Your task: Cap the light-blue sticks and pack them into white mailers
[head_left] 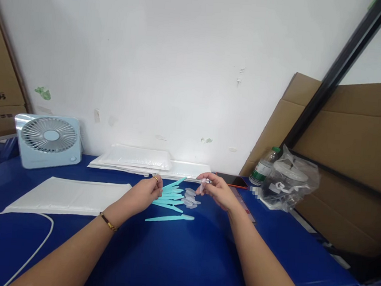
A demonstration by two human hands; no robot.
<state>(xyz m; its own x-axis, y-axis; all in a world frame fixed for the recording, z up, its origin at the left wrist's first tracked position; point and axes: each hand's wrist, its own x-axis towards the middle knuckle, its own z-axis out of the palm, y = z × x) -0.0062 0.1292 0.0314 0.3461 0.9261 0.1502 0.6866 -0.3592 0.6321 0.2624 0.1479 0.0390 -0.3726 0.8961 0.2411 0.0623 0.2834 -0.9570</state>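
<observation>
Head view | left hand (144,195) grips one teal stick (174,184) from fanned pile (171,198) on blue surface (174,253) | right hand (218,191) fingers (203,180) pinch clear cap (201,187), just beside stick tip | judgement: align cap squarely, steady stick, press straight | loose caps (190,198) lie between hands.

Just one cam, head-mounted, looking forward and down over the blue counter (180,258) toward the white wall (171,61). Pretty close in, both forearms reaching out from the bottom edge.
</observation>
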